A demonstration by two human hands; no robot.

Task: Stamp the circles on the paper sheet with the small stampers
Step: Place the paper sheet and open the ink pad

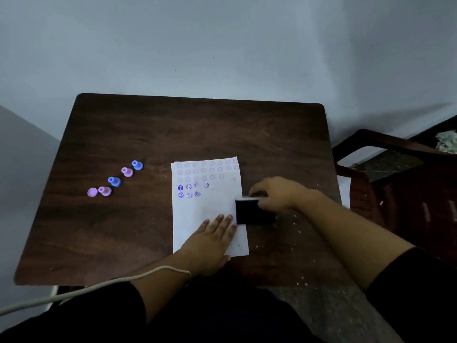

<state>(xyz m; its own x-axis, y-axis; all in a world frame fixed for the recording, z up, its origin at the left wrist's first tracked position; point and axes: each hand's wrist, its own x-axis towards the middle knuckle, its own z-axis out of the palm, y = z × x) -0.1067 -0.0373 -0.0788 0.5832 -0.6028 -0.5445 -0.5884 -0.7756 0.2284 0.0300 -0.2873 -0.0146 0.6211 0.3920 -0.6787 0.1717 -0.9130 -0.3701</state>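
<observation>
Centre frame, the paper sheet [207,211] lies on the dark wooden table [173,129], and the left hand [210,241] is spread flat on its lower half, fingers open, holding nothing, just pinning it down. The right hand [274,194] sits at the sheet's right edge, curled over the top of a dark ink pad [254,211] with its lid up; whether that grip has a stamper inside it, I cannot tell, the fingers hide it.

Over at centre left, the small stampers [115,180] wait in a slanting line, two blue and two pink standing, with a round pink piece [92,192] touching the lowest one. None is in use here.

Now the score. The top three rows of circles look faint, pale marks only. Below them, a fourth row shows darker stamped faces with one circle [214,186] plainly empty, and a fifth row holds just three prints. So by my reading a handful of bold stamps are done, and most of the sheet is left, the whole lower half blank.
</observation>
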